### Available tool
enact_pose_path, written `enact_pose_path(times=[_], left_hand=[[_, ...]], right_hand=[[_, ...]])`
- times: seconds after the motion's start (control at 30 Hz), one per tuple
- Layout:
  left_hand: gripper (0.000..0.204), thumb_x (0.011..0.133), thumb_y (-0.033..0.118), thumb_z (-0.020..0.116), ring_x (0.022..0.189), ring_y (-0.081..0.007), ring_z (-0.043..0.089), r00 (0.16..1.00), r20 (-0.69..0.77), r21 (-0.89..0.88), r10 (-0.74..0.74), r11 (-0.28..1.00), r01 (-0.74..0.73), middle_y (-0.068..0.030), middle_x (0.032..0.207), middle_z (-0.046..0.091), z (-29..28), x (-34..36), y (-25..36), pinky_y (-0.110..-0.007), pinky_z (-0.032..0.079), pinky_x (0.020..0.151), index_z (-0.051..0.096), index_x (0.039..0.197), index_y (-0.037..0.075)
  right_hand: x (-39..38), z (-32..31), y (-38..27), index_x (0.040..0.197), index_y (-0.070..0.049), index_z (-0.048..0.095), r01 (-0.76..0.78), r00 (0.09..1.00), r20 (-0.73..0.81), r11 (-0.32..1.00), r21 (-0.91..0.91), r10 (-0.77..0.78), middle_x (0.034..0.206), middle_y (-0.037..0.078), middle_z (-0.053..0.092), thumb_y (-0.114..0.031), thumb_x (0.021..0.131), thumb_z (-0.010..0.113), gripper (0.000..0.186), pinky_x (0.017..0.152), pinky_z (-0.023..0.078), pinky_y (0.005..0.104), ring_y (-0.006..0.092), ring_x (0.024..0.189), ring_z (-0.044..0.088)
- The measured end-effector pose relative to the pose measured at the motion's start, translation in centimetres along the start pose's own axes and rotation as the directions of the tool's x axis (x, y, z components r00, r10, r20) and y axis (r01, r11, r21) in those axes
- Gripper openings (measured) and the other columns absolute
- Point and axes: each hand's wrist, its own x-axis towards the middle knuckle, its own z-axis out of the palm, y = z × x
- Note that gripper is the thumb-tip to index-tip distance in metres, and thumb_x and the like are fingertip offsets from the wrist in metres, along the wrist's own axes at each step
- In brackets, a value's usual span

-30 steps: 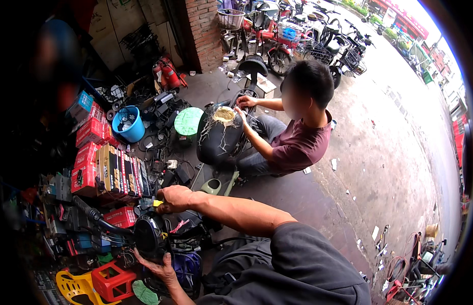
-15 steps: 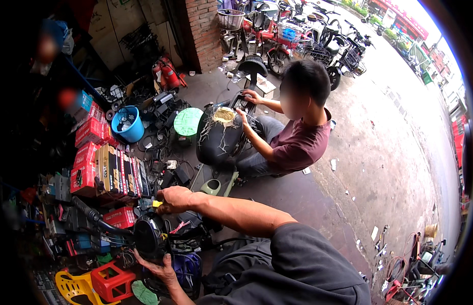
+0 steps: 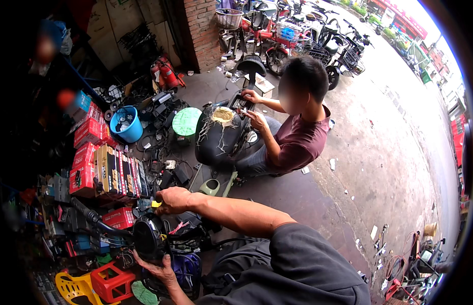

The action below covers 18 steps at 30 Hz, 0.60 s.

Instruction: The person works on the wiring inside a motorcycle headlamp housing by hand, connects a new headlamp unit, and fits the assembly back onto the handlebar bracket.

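Observation:
My left hand (image 3: 162, 272) cups the lower edge of a round black headlight (image 3: 149, 238), thumb and fingers spread around its rim. Thin coloured wires come out beside the housing. Above it, my right hand (image 3: 174, 200) is closed in a fist, with a small yellow piece (image 3: 156, 204) showing at its edge; the rest of what it holds is hidden. A black handlebar (image 3: 99, 218) runs from the headlight toward the upper left. Beneath my left forearm sits a dark purple item (image 3: 188, 267), partly covered.
Across from me a co-worker (image 3: 305, 137) handles a scooter with a torn black seat (image 3: 216, 137). Red boxes (image 3: 84, 170), a blue bucket (image 3: 126, 124), a green-topped stool (image 3: 186, 122), a red stool (image 3: 112, 282) and a yellow plastic seat (image 3: 76, 287) crowd the left side.
The co-worker's nearer hand has lifted off the torn seat and shifted right, toward the scooter's frame. My hands keep their places on the headlight and beside it.

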Motion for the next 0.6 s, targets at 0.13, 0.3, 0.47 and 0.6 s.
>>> enact_pose_path(times=[0.13,0.3,0.47,0.6], left_hand=[[0.098,0.08,0.047,0.073,0.135,-0.0342,0.033,1.0,-0.004,0.02,0.012,1.0,-0.012,-0.022,0.148,0.029,-0.1,0.0,0.0,-0.045,0.024,0.114,0.021,0.15,0.002],[0.096,0.08,0.045,0.073,0.134,-0.033,0.035,1.0,0.004,-0.063,-0.006,0.998,0.006,-0.0213,0.146,0.032,0.1,0.1,-0.1,-0.044,0.025,0.113,0.023,0.149,0.0],[0.096,0.08,0.046,0.073,0.134,-0.0325,0.036,0.999,0.004,-0.04,0.033,0.999,-0.033,-0.0209,0.146,0.034,0.0,0.2,-0.3,-0.044,0.026,0.112,0.024,0.149,0.0],[0.096,0.08,0.046,0.073,0.134,-0.0327,0.035,1.0,0.009,-0.04,0.007,0.999,-0.006,-0.0212,0.146,0.033,0.1,0.2,0.3,-0.044,0.026,0.113,0.024,0.149,0.0]], right_hand=[[0.0,0.1,0.1,0.115,-0.001,0.061,0.012,1.0,-0.026,1.0,-0.01,-0.013,0.111,0.022,0.065,-0.046,0.084,0.068,0.055,0.093,0.048,0.0438,0.0373,0.11,0.06],[0.7,1.0,1.0,0.119,-0.003,0.06,0.063,0.995,-0.073,0.998,-0.028,-0.065,0.105,0.022,0.067,-0.045,0.084,0.068,0.055,0.088,0.049,0.046,0.0387,0.104,0.063],[0.6,0.8,0.8,0.12,-0.003,0.059,0.047,0.998,-0.043,0.998,-0.03,-0.048,0.105,0.022,0.068,-0.044,0.084,0.068,0.056,0.088,0.049,0.0453,0.0379,0.103,0.063],[0.4,0.7,0.8,0.12,-0.003,0.059,0.055,0.998,-0.041,0.998,-0.019,-0.056,0.104,0.021,0.068,-0.044,0.084,0.068,0.055,0.088,0.05,0.0451,0.0376,0.103,0.063]])
